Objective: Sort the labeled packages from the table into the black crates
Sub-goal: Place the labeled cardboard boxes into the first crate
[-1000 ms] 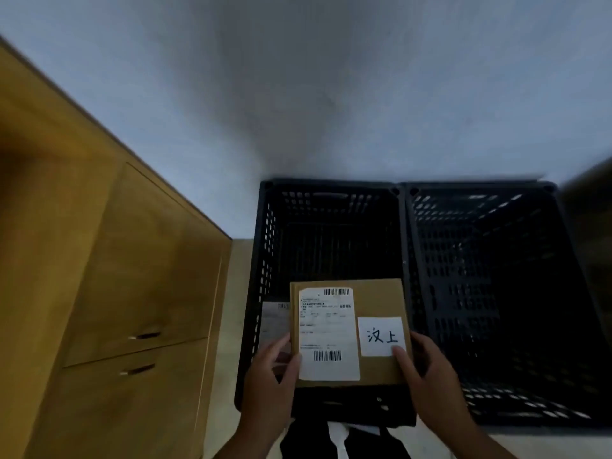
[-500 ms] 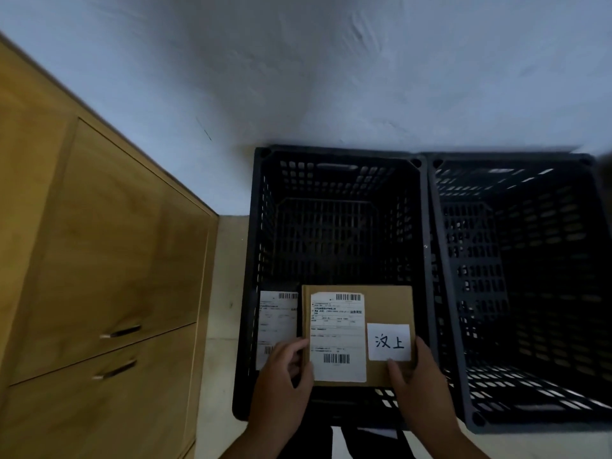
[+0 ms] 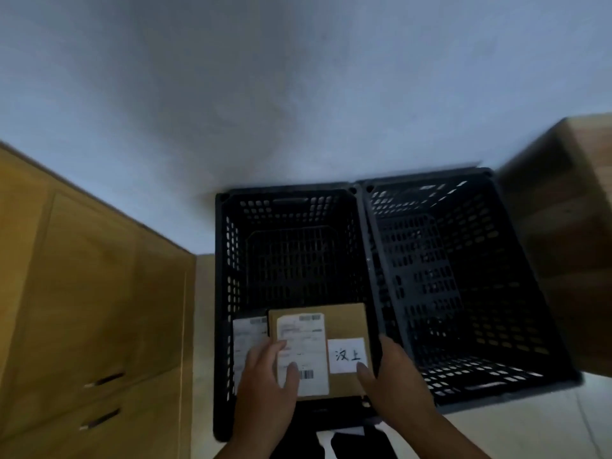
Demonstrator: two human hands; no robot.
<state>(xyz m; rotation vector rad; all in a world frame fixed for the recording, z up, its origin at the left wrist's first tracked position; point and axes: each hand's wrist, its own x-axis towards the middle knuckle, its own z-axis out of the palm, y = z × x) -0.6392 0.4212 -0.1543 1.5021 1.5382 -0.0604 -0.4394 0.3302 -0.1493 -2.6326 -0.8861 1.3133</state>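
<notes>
Since the earlier frame the brown package [image 3: 344, 326] sits lower inside the left black crate [image 3: 220, 293], close to its near wall. The left hand [image 3: 265, 392] grips its left edge, with the thumb on the shipping label [image 3: 303, 346]. The right hand [image 3: 394, 385] holds the right edge, with the thumb at the white sticker [image 3: 347, 355]. It partly covers another labelled package [image 3: 246, 339] by the crate's left wall. The right black crate [image 3: 463, 293] stands just beside.

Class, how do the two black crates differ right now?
The left hand and right hand hold a brown package at the left crate, where another labeled package shows; the right crate shows only bare mesh. The left crate neighbours the wooden cabinet; the right crate, a wooden unit. Both are black and perforated.
</notes>
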